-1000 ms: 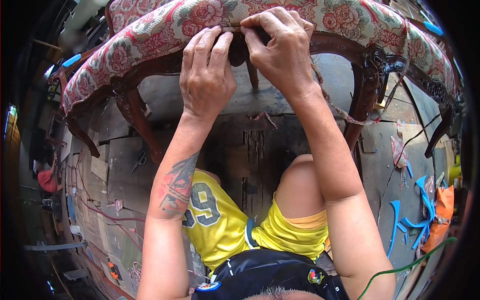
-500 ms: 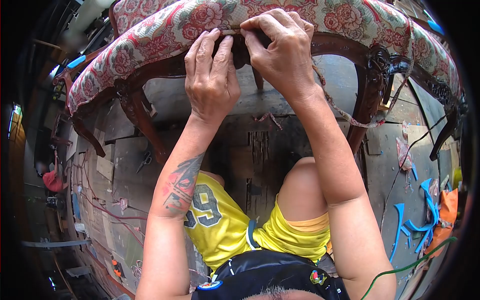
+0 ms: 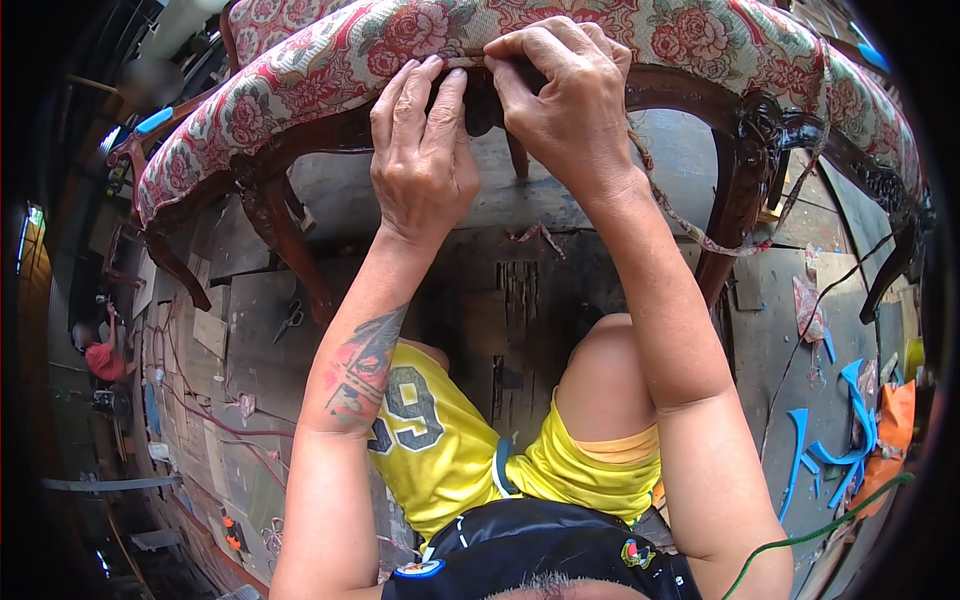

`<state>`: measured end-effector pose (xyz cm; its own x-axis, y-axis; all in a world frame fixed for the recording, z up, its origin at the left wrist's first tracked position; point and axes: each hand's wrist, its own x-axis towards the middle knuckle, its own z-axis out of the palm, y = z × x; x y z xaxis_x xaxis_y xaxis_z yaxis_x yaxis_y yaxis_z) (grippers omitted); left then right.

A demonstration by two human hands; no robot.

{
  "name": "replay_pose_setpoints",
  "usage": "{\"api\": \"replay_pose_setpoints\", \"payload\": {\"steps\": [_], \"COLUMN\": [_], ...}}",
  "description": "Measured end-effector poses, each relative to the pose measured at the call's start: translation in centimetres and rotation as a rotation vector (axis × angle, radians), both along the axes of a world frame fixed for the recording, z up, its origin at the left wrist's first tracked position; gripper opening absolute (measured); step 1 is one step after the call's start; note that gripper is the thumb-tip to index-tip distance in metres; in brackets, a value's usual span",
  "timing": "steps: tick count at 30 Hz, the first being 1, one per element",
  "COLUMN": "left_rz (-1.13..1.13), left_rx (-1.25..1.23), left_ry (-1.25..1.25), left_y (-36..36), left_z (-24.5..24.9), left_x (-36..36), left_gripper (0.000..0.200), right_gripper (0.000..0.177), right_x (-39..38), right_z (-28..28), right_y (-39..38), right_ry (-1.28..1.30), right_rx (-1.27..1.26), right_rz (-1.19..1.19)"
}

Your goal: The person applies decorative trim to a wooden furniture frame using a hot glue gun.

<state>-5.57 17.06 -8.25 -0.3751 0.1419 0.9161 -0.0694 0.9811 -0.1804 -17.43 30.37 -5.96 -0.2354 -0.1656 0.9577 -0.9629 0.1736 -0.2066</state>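
Note:
A flower-patterned upholstered seat (image 3: 270, 105) with a dark carved wooden frame (image 3: 680, 90) spans the top of the view. Along its lower front edge runs a narrow fabric trim (image 3: 462, 62). My left hand (image 3: 425, 150) rests its outstretched fingertips on this trim, thumb hidden. Just to the right, my right hand (image 3: 570, 105) pinches the trim between thumb and forefinger against the edge; the exact grip is partly hidden. A loose length of the same patterned trim (image 3: 735, 250) hangs from behind my right wrist and loops up over the seat's right side.
Scissors (image 3: 289, 322) lie on the wooden floor at left. Blue offcuts (image 3: 795, 460) and an orange piece (image 3: 890, 435) lie at right. A green cord (image 3: 800, 540) passes near my right elbow. Fabric scraps (image 3: 537, 236) lie beneath the seat. Another person (image 3: 105, 358) is far left.
My right hand has shifted very slightly to the right along the edge. My left hand stays nearly where it was.

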Motion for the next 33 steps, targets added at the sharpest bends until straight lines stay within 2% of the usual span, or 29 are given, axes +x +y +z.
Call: {"api": "replay_pose_setpoints", "payload": {"steps": [10,12,15,22,26,28,33], "left_rz": [0.01,0.015,0.028,0.056,0.054,0.037,0.04], "left_rx": [-0.011,-0.021,-0.035,-0.039,-0.035,-0.051,-0.022], "left_ry": [0.003,-0.003,0.0,0.027,0.035,0.023,0.026], "left_y": [0.4,0.2,0.2,0.3,0.4,0.3,0.5], "left_z": [0.3,0.4,0.4,0.2,0.1,0.1,0.0], "left_x": [0.0,0.1,0.0,-0.3,-0.4,-0.4,-0.5], "left_gripper": [0.032,0.032,0.032,0.031,0.032,0.041,0.037], "right_gripper": [0.012,0.011,0.012,0.011,0.01,0.01,0.009], "right_x": [0.2,1.1,-0.3,0.1,0.5,0.5,0.5], "right_z": [0.2,1.0,-0.1,0.2,0.4,0.4,0.4], "right_y": [0.0,0.6,-0.2,0.0,0.0,0.0,-0.1], "right_ry": [0.001,-0.132,-0.002,-0.009,-0.087,-0.082,-0.085], "right_rx": [-0.011,-0.011,-0.009,0.004,-0.047,-0.046,-0.046], "right_rz": [0.012,0.075,0.015,0.0,0.074,0.068,0.061]}}
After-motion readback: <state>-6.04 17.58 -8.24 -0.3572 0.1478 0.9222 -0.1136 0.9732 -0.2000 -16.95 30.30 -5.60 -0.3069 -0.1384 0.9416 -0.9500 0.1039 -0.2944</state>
